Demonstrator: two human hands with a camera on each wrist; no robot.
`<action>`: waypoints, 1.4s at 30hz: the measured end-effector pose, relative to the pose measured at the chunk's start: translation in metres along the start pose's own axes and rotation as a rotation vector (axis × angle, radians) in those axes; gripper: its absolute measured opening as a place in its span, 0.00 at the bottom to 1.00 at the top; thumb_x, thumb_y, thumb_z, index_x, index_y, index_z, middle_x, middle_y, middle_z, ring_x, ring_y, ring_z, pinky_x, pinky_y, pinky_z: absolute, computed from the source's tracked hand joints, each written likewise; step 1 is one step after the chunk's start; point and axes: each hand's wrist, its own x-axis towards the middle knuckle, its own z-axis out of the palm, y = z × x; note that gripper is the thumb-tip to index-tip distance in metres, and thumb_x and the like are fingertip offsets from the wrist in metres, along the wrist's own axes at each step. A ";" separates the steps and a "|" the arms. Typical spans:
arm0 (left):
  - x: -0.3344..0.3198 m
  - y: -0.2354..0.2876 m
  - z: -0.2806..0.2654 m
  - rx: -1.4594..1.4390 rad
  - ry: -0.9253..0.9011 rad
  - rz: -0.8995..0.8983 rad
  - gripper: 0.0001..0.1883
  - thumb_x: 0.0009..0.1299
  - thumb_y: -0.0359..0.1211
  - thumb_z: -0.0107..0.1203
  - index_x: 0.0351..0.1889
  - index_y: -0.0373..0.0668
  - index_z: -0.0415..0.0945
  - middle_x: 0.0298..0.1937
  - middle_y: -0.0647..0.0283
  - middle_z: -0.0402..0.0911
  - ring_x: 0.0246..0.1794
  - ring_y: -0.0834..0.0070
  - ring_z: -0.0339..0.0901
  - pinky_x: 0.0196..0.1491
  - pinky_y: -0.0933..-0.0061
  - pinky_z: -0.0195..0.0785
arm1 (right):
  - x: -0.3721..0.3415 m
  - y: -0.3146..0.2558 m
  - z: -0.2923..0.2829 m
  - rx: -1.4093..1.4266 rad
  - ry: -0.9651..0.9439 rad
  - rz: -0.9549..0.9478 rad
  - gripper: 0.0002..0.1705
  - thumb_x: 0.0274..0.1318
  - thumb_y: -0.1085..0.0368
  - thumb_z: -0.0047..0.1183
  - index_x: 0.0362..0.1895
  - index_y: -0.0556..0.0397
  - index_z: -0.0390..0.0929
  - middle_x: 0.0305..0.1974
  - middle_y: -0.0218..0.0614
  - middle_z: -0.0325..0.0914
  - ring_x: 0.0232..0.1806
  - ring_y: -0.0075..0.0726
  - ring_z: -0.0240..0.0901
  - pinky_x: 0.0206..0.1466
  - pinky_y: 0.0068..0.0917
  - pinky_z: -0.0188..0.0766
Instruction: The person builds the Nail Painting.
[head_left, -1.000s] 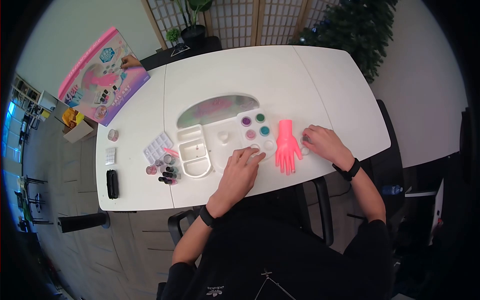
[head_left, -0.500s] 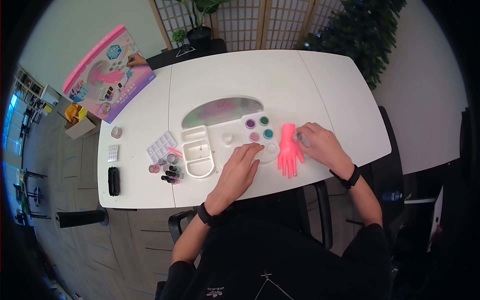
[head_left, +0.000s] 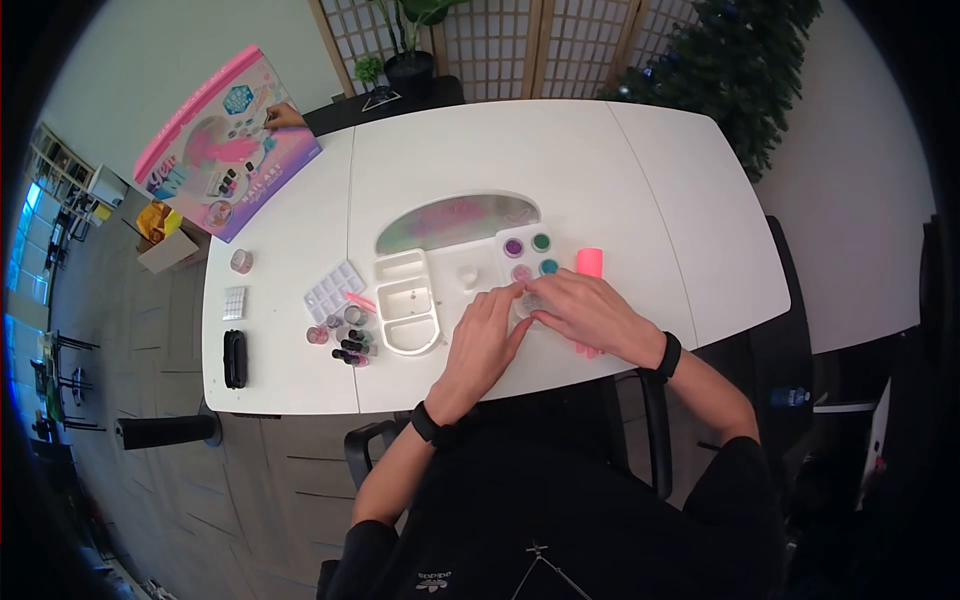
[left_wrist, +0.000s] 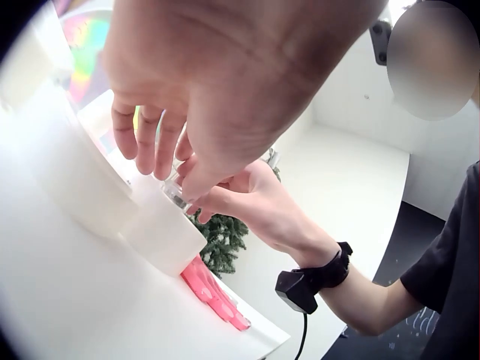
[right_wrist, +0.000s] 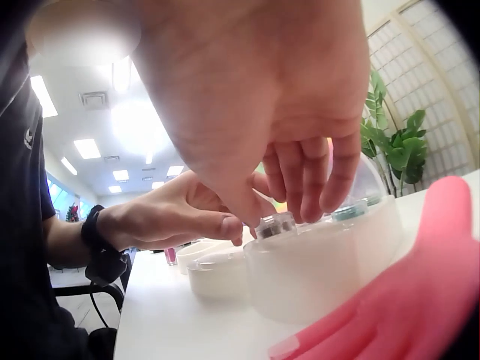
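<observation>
A wood-framed lattice screen, a dark-potted leafy plant and a dark green artificial fir are seen beyond a white, curved-edged worktop. At its far left corner a large pink and purple printed nail-art box is propped.

Near the middle, a white plastic tray with a silvery, arched back panel is set out. Four small round pots are seated in its right side: purple and green in the far row, pale pink and teal nearer the person.

A small clear round jar with dark grey contents is held at the near right part of the tray by the right grip, thumb and fingertips pinched upon it. Whether the jar is fully seated in a well cannot be told. The left grip is held just beside it, fingers extended close together and thumb apart; contact with the jar cannot be made out.

A bright pink plastic model hand is laid right of the tray, partly covered by the right grip in the head view. To the left, a white three-compartment bin, a white palette, black-capped polish bottles and a black oblong case are placed.
</observation>
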 end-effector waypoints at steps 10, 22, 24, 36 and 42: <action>0.010 0.000 0.002 0.056 -0.030 -0.013 0.15 0.73 0.30 0.69 0.57 0.42 0.84 0.57 0.60 0.87 0.57 0.54 0.82 0.56 0.54 0.80 | -0.083 0.043 -0.040 -0.151 -0.052 0.349 0.18 0.67 0.62 0.67 0.57 0.56 0.83 0.47 0.40 0.84 0.52 0.49 0.83 0.54 0.44 0.82; 0.010 0.001 0.001 0.005 -0.093 -0.076 0.12 0.75 0.30 0.68 0.56 0.44 0.87 0.59 0.63 0.85 0.56 0.57 0.83 0.55 0.57 0.81 | -0.108 0.043 -0.027 -0.038 -0.016 0.383 0.16 0.67 0.68 0.64 0.58 0.56 0.84 0.51 0.41 0.81 0.52 0.50 0.83 0.55 0.43 0.83; 0.010 0.000 0.001 0.018 -0.077 -0.053 0.12 0.75 0.30 0.68 0.55 0.44 0.88 0.60 0.63 0.85 0.56 0.58 0.84 0.55 0.57 0.81 | -0.098 0.034 -0.038 -0.001 0.023 0.378 0.18 0.68 0.69 0.64 0.60 0.55 0.83 0.52 0.42 0.82 0.52 0.52 0.83 0.55 0.43 0.82; 0.011 -0.002 0.007 0.071 -0.062 -0.008 0.14 0.76 0.31 0.67 0.59 0.44 0.87 0.59 0.61 0.84 0.53 0.57 0.85 0.52 0.56 0.82 | -0.020 0.015 -0.016 0.077 -0.057 0.149 0.18 0.69 0.69 0.63 0.61 0.58 0.81 0.54 0.42 0.80 0.54 0.53 0.82 0.58 0.44 0.81; 0.013 -0.001 0.006 0.112 -0.060 0.026 0.15 0.76 0.31 0.67 0.59 0.43 0.87 0.57 0.61 0.84 0.51 0.57 0.85 0.51 0.56 0.82 | -0.015 0.012 -0.014 0.049 -0.047 0.096 0.13 0.68 0.71 0.62 0.54 0.58 0.82 0.48 0.42 0.77 0.51 0.52 0.80 0.54 0.45 0.81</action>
